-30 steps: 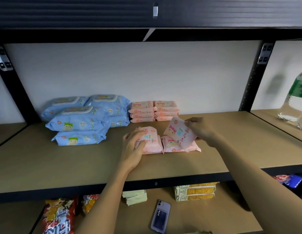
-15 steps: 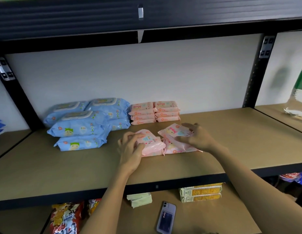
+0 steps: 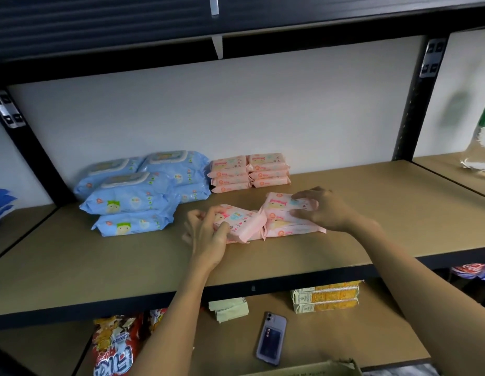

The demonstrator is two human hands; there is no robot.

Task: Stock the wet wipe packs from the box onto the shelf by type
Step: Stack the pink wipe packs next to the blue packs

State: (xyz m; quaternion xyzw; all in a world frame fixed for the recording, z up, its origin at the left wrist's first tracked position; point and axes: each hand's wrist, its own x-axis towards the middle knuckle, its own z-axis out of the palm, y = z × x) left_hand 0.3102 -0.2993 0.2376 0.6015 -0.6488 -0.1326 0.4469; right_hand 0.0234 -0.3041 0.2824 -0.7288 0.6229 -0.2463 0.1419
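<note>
We note the shelf board (image 3: 371, 202) as matt, smooth, wood-look brown, framed in dark matt metal uprights (image 3: 409, 104). The blue packs (image 3: 133, 202) and pink packs (image 3: 287, 218) wear soft plastic film with a slight sheen, creased at the seams. The blue packs carry what look like hard plastic lids (image 3: 122, 179). The back wall (image 3: 236, 109) reads matt white.

Pink wipe packs (image 3: 289, 218) stacked mid-shelf (image 3: 100, 267)
</note>
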